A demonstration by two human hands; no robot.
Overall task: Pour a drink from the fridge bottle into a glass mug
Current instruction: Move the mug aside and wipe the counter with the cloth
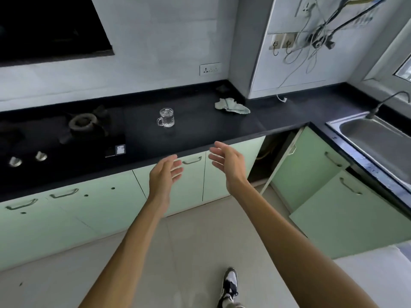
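A clear glass mug (166, 117) stands upright on the black countertop (200, 130), its handle turned left. Whether it holds liquid I cannot tell. My left hand (164, 174) and my right hand (226, 162) are stretched out in front of the counter's edge, palms facing each other, fingers apart, holding nothing. Both are below and in front of the mug, well apart from it. No bottle and no fridge are in view.
A gas hob (82, 124) with knobs lies left of the mug. A crumpled pale cloth (232, 106) sits to the right. A steel sink (375, 138) with a tap fills the right corner. One green cabinet door (309, 165) stands open below the counter.
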